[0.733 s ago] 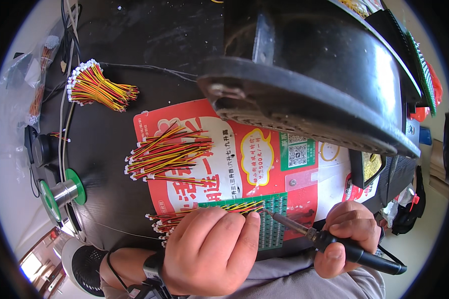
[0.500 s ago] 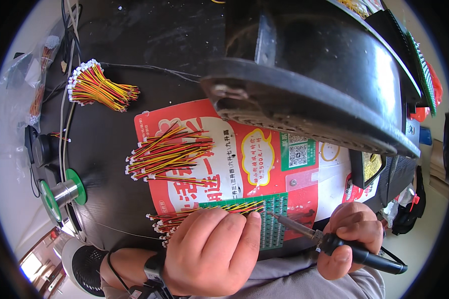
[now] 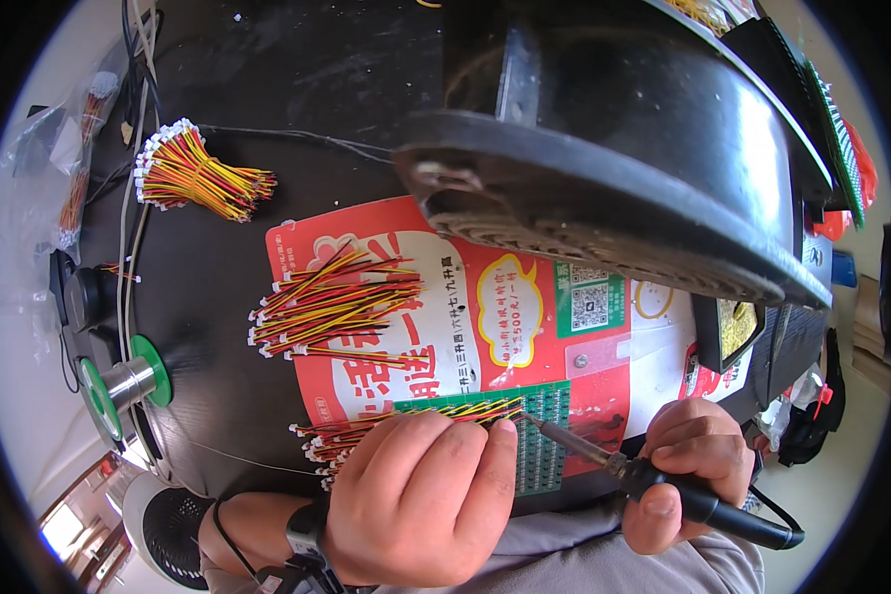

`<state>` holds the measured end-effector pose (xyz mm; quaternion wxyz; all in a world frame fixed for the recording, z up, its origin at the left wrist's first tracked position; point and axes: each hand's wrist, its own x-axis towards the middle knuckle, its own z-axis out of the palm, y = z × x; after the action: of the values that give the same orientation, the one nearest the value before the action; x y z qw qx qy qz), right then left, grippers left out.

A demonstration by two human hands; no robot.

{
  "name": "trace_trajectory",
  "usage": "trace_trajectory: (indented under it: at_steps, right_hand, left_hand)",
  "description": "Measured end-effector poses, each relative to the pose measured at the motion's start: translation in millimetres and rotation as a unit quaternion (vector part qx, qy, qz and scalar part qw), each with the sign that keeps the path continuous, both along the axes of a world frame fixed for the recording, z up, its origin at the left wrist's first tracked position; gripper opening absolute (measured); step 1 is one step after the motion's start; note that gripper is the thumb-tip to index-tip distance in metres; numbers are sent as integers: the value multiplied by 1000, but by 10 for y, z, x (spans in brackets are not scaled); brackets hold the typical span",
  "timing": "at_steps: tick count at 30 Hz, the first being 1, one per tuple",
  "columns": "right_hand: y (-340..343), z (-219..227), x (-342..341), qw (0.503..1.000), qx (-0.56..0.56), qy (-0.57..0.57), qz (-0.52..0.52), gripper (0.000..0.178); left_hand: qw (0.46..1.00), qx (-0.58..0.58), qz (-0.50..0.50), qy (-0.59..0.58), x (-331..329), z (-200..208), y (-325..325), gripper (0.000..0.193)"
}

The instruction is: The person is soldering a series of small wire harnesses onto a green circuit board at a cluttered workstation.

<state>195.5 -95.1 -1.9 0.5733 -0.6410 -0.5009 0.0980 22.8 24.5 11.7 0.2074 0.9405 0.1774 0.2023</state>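
My right hand (image 3: 701, 457) grips a soldering iron (image 3: 733, 517) by its black handle. The iron's metal tip points left and meets the green circuit board (image 3: 543, 460) close to the wire ends. Over the board's left part lies my left hand (image 3: 421, 500), its fingers curled and pressed together. Whatever is between those fingertips is hidden under the hand. A row of red, yellow and black wires (image 3: 475, 409) with white connectors stretches across the board's upper edge, just beyond the knuckles. More connector wires (image 3: 342, 302) are spread in a loose pile farther off.
A large black round-edged device (image 3: 624, 168) overhangs the far right. Beneath the board lies a red and white printed sheet (image 3: 604, 396). To the left are a solder spool (image 3: 129, 384), a tied wire bundle (image 3: 200, 173) and cables. A holder with golden wire wool (image 3: 738, 327) stands right.
The soldering iron has shifted slightly left and up, its tip now nearer the wire ends on the board. My left hand stays where it was.
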Motion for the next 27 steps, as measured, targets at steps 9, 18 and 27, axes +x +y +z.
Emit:
trace_trajectory:
  at_steps: [9,18,27]
  right_hand:
    - [-33,-65,21,999,44,19,-17,34]
    - [-28,-22,17,1000,16,11,-8,34]
    - [-30,-24,38,1000,-2,12,9,36]
  left_hand:
    - [1000,7,0,10,-2,-11,-26,25]
    - [1000,-13,3,-23,-12,-34,11,28]
    - [1000,-11,-7,-14,-7,-36,11,28]
